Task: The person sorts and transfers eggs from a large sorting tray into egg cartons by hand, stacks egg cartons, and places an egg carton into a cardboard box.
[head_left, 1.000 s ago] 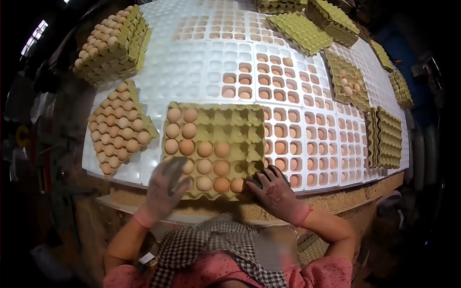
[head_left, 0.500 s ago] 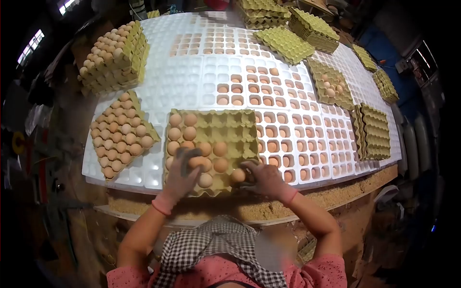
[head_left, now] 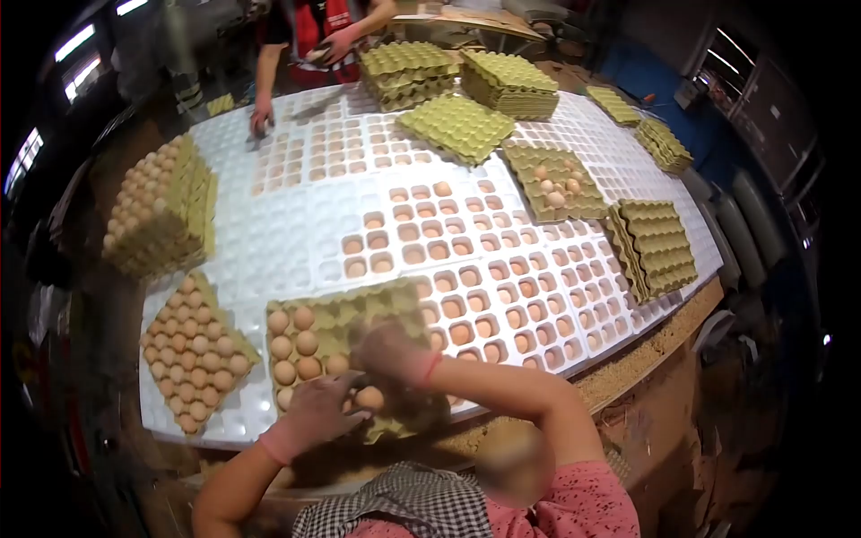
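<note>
Wearing a thin pale glove, my left hand (head_left: 316, 414) is at the near edge of a pulp egg tray (head_left: 387, 300), its thumb and fingers curled on an egg (head_left: 369, 398). My right hand (head_left: 391, 353) is over the middle of the same tray, close to the left one. Motion smears its fingers, and whether it holds an egg is hidden. Brown eggs (head_left: 307, 342) fill cups on the tray's left side, while cups along its far right side show no eggs. To the right, white foam trays (head_left: 456, 307) hold eggs deep in square cells.
A full egg tray (head_left: 195, 345) lies at the left, with a tall stack of filled trays (head_left: 160, 202) behind it. Pulp tray stacks (head_left: 509, 85) stand at the back and right. Across the table, a co-worker's hand (head_left: 261, 118) touches the foam trays. The table edge (head_left: 628, 359) is near me.
My right hand has moved left and away from me over the tray; it held an egg before. My left hand stays at the tray. The view has shifted, bringing a co-worker into sight.
</note>
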Demonstrator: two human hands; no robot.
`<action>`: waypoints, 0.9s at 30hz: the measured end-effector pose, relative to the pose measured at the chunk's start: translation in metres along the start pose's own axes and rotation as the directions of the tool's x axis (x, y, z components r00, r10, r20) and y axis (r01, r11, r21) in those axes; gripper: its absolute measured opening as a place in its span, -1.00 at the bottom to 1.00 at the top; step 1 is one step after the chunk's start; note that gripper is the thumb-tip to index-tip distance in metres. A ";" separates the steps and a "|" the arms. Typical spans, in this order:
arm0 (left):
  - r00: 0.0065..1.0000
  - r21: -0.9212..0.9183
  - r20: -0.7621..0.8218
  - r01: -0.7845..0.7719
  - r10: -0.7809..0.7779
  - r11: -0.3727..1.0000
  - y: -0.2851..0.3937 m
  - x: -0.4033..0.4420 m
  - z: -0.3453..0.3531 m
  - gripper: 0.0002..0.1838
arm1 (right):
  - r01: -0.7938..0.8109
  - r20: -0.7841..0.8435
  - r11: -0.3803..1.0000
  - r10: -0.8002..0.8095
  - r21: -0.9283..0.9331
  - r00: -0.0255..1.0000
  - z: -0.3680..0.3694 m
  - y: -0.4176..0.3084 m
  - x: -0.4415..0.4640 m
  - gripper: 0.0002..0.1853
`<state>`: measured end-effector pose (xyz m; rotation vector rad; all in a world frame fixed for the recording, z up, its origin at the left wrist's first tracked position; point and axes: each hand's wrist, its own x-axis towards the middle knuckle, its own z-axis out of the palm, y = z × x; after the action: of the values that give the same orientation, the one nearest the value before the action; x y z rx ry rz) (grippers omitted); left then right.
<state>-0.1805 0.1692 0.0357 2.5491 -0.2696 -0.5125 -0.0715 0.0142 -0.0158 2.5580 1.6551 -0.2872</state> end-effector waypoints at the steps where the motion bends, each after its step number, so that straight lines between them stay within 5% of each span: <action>1: 1.000 0.003 0.003 -0.011 0.011 1.000 -0.005 -0.004 -0.008 -0.49 | 0.006 -0.197 1.000 -0.006 -0.003 0.980 0.010 -0.009 0.004 -0.83; 4: 0.994 -0.622 -0.107 -0.055 -0.015 0.781 -0.020 0.015 -0.036 -0.39 | -0.042 0.016 0.887 0.039 0.459 0.999 0.019 0.040 0.001 -0.51; 5: 0.995 -0.774 -0.088 -0.042 -0.041 0.632 -0.023 0.026 -0.044 -0.37 | -0.019 -0.208 0.847 0.152 0.531 0.966 0.020 0.066 -0.014 -0.41; 8: 0.979 -0.740 -0.181 -0.071 -0.096 0.669 -0.038 0.071 -0.055 -0.47 | -0.374 -0.385 0.737 0.634 0.563 0.671 0.010 0.189 -0.049 -0.39; 11: 0.980 -0.766 -0.180 -0.085 -0.085 0.637 -0.024 0.141 -0.061 -0.46 | -0.671 -0.458 0.609 0.782 0.423 0.422 0.044 0.327 -0.079 -0.47; 13: 0.982 -0.780 -0.176 -0.100 -0.064 0.618 -0.013 0.202 -0.063 -0.42 | -0.814 -0.366 0.527 0.827 0.242 0.427 0.036 0.355 -0.087 -0.51; 14: 0.978 -0.785 -0.207 -0.150 -0.026 0.601 0.000 0.234 -0.065 -0.44 | -0.880 0.093 0.429 0.886 0.206 0.454 0.038 0.392 -0.080 -0.47; 15: 0.954 -0.640 -0.294 -0.244 0.060 0.729 0.011 0.268 -0.069 -0.44 | -0.878 0.083 0.430 0.887 0.212 0.454 0.044 0.404 -0.075 -0.47; 17: 0.828 -0.333 -0.475 -0.482 0.298 0.810 0.026 0.334 -0.071 -0.47 | -0.694 0.053 0.622 0.757 -0.362 0.651 0.059 0.418 -0.065 -0.46; 18: 0.836 -0.353 -0.482 -0.461 0.265 0.814 0.034 0.361 -0.071 -0.48 | -0.754 0.121 0.643 0.766 -0.133 0.632 0.015 0.405 -0.065 -0.46; 19: 0.790 -0.255 -0.520 -0.506 0.324 0.824 0.036 0.392 -0.068 -0.46 | -0.755 0.124 0.643 0.765 -0.127 0.631 0.021 0.420 -0.059 -0.46; 21: 0.738 -0.101 -0.569 -0.499 0.361 0.861 0.043 0.438 -0.057 -0.46 | -0.746 -0.350 0.542 0.835 0.387 0.425 0.038 0.446 -0.049 -0.58; 23: 0.769 0.040 -0.508 -0.429 0.388 0.902 0.045 0.476 -0.042 -0.44 | -0.712 -0.254 0.535 0.844 0.455 0.473 0.049 0.464 -0.042 -0.54; 25: 0.858 0.171 -0.365 -0.321 0.363 0.931 0.045 0.499 -0.033 -0.41 | -0.812 0.054 0.551 0.820 0.192 0.569 0.056 0.475 -0.032 -0.51; 26: 0.882 0.225 -0.326 -0.279 0.342 0.934 0.044 0.508 -0.029 -0.43 | -0.823 0.052 0.521 0.837 0.226 0.544 0.054 0.487 -0.028 -0.49; 27: 0.904 0.277 -0.287 -0.237 0.316 0.931 0.042 0.515 -0.024 -0.45 | -0.778 -0.042 0.437 0.881 0.451 0.471 0.034 0.481 -0.027 -0.55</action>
<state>0.2938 -0.0024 -0.0800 2.7062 -0.5923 0.0610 0.3520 -0.2146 -0.0596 3.4398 0.0906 -0.1599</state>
